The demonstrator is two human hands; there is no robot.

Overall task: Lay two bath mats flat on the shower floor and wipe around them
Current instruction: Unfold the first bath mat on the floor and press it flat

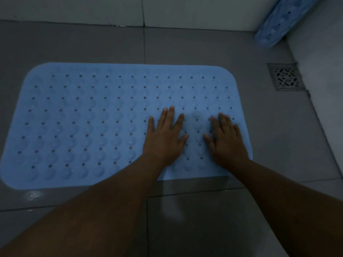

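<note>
Head view: left hand (164, 138) and right hand (227, 140) press flat, fingers spread, on the blue bath mat (89, 123), its long axis stretching leftward from them; a rolled mat (284, 19) leans far right.

I've got one view only, the head camera, wide-angle, worn high and tilted steeply down and forward at the shower floor (185, 45). It sits close: both forearms enter from the bottom edge. The frame reaches the far wall (74, 8) and the right corner by the floor drain (285, 76).
</note>
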